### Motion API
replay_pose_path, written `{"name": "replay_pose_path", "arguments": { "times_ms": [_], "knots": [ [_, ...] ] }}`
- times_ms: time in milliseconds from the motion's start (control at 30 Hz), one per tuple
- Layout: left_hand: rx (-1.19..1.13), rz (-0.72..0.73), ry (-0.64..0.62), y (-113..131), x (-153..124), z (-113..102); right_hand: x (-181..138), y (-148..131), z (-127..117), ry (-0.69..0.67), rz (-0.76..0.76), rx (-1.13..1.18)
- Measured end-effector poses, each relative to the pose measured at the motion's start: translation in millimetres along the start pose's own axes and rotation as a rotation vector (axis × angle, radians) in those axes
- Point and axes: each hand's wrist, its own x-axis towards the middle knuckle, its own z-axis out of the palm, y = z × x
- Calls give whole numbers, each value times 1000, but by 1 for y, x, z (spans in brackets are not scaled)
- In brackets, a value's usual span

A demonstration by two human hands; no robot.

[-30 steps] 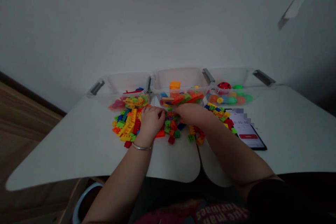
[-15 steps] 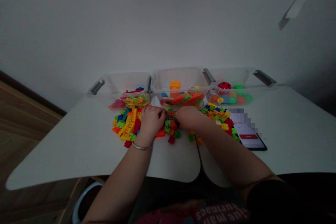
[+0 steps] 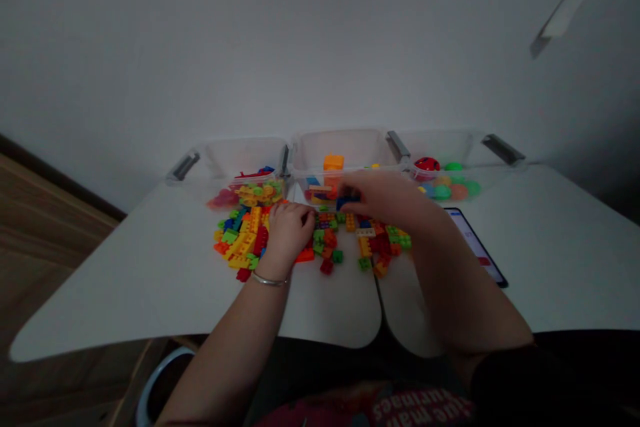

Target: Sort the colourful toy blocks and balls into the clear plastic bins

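Observation:
A heap of small coloured building bricks (image 3: 245, 237) lies on the white table (image 3: 150, 280). My left hand (image 3: 289, 230), with a bracelet at the wrist, rests curled on the bricks next to a partly built block assembly (image 3: 325, 223); what its fingers hold is hidden. My right hand (image 3: 385, 197) is raised above the pile, just in front of the middle clear bin (image 3: 345, 147), and pinches a dark blue brick (image 3: 346, 202).
Three clear plastic bins stand along the wall: the left bin (image 3: 235, 157) holds bricks, the middle bin holds bricks with an orange block (image 3: 333, 162), the right bin (image 3: 450, 147) holds coloured balls. A phone (image 3: 477, 250) lies at the right, partly behind my right forearm.
My right hand has lifted off the pile and moved up and right toward the middle bin with a dark blue brick. The left hand has stayed put.

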Motion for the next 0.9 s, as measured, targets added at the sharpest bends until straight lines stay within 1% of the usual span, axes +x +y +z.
{"name": "replay_pose_path", "arguments": {
  "times_ms": [100,167,233,333,400,500,667,767,900],
  "knots": [
    [-7,-4,-4,0,0,0,-5,19,-13,289,116,7],
    [-16,-7,-8,0,0,0,-6,34,-13,414,203,-18],
    [-20,-8,-5,0,0,0,-3,47,-7,488,276,-30],
    [-19,-4,0,0,0,1,3,61,5,532,347,-20],
    [-17,-1,0,-1,0,2,6,65,10,506,374,-22],
    [-17,1,3,-2,0,2,8,64,10,389,374,-34],
    [-14,5,2,-2,0,3,7,55,5,160,251,-142],
    [-16,-3,3,-2,1,3,7,48,6,113,215,-171],
    [-28,-4,10,-2,1,3,6,39,7,56,226,-189]
  ]
}}
